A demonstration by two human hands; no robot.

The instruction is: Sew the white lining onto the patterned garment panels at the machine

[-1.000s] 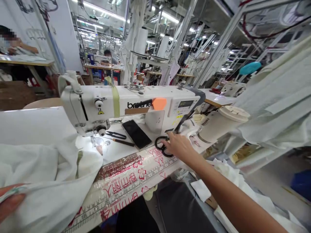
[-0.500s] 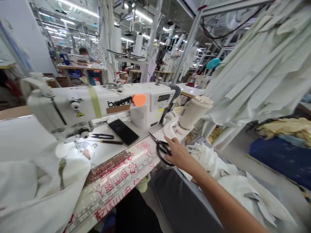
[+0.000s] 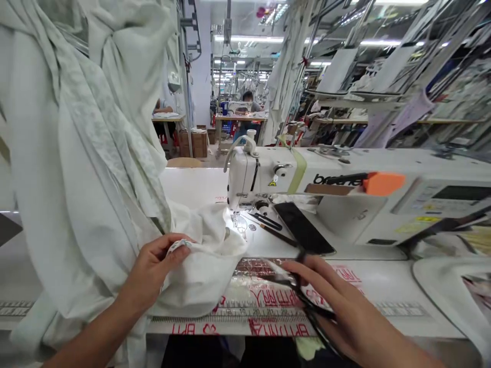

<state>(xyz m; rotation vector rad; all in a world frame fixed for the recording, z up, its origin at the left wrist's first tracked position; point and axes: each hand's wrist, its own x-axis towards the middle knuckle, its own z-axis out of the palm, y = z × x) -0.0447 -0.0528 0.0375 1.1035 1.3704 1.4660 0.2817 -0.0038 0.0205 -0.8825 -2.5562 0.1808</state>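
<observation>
1. At the far left, a pale green-white garment [image 3: 76, 153] hangs in long folds down to the white sewing table [image 3: 192, 184], its lower part falling past the table's front edge.
2. Near the front edge, the left hand [image 3: 155, 266] grips narrowly, its thumb and fingers pinching a folded edge of a bunched white fabric [image 3: 201, 276]. The bunch lies on the table and runs back toward the needle area.
3. Beyond the table's far edge, in the aisle, cardboard cartons [image 3: 198, 144] stand stacked beside another workbench; their contents cannot be seen.
4. At the centre of the table stands a white Brother sewing machine [image 3: 245, 179]. Just in front of its head lie thread snips [image 3: 264, 221] and a slim dark-handled tool [image 3: 278, 235], with a black phone [image 3: 303, 227] just to their right.
5. Along the front edge runs a ruler strip [image 3: 249, 317] with red markings. Above it, the right hand [image 3: 337, 301] closes around black-handled scissors [image 3: 303, 291], blurred by motion, so whether the blades are open cannot be told.
</observation>
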